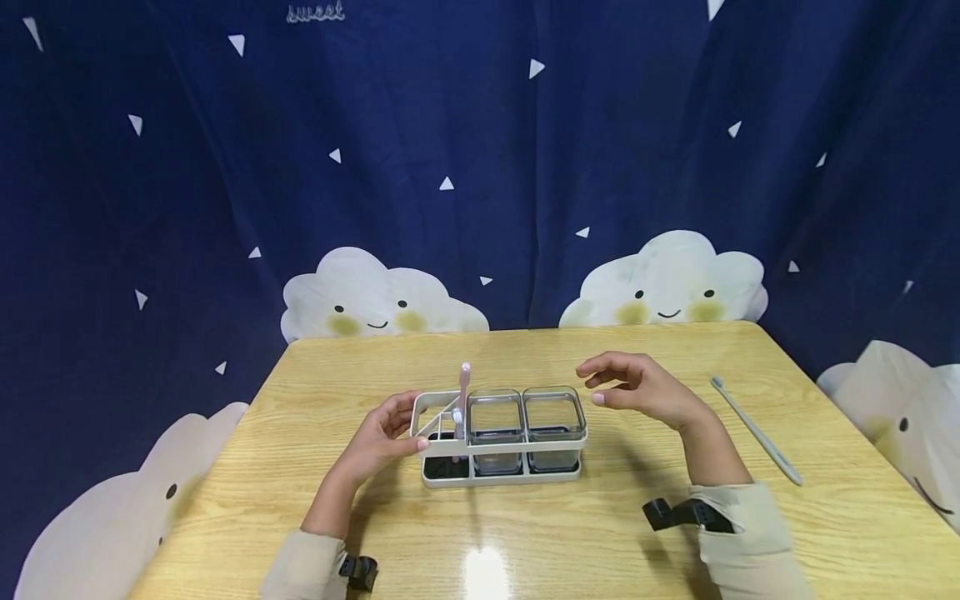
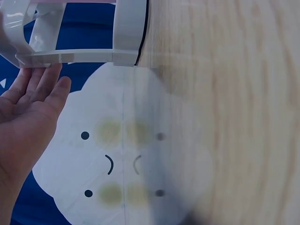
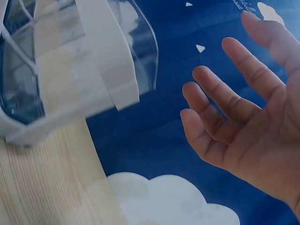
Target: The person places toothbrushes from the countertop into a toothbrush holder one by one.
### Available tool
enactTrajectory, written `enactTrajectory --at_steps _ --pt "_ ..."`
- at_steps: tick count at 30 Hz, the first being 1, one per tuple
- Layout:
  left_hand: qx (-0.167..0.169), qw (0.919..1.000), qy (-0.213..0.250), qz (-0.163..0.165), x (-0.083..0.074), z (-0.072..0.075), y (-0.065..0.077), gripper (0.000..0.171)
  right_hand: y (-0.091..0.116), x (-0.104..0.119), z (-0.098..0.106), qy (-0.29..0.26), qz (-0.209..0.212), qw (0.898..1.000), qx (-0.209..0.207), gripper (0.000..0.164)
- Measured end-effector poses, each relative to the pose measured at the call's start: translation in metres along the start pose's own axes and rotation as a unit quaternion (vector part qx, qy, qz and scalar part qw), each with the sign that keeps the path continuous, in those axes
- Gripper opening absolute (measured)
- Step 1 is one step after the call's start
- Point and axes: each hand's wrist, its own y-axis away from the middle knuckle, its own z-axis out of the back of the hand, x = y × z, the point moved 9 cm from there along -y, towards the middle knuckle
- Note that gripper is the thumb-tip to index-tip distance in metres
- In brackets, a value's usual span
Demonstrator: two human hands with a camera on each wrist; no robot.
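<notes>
A white toothbrush holder (image 1: 510,447) stands on the table, with two clear cups (image 1: 553,408) side by side in its middle and right compartments. A pink toothbrush (image 1: 464,387) is upright in its left, divided part; a second pale brush head (image 1: 457,419) shows just in front. My left hand (image 1: 390,432) holds the holder's left end, thumb by the front rim and fingers toward the back; in the left wrist view its fingertips touch the white frame (image 2: 89,56). Off the holder's right end, my right hand (image 1: 637,387) hovers with loosely bent, spread fingers, holding nothing.
A grey-blue toothbrush (image 1: 756,430) lies slantwise on the wooden table (image 1: 570,542), right of my right forearm. Behind the table hangs a dark blue curtain (image 1: 420,125) printed with clouds and white triangles. Black camera straps (image 1: 686,514) sit at the wrists.
</notes>
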Motion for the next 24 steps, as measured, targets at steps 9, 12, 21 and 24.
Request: enactTrajectory --at_steps 9,12,21,24 --pt "-0.008 1.0000 -0.001 0.000 0.001 0.000 0.000 0.068 0.018 -0.011 0.023 0.003 -0.006 1.000 -0.027 0.034" --pt "-0.009 0.9999 -0.003 -0.005 0.001 0.000 0.000 0.067 0.023 -0.014 0.029 0.001 -0.007 0.999 -0.032 0.035" --pt "-0.006 1.0000 -0.001 0.007 0.001 0.000 0.000 0.068 0.037 -0.025 0.047 -0.012 -0.018 0.999 -0.034 0.039" --pt "-0.003 1.0000 0.001 0.009 0.002 0.000 0.000 0.068 0.043 -0.029 0.054 -0.031 -0.010 0.999 -0.029 0.039"
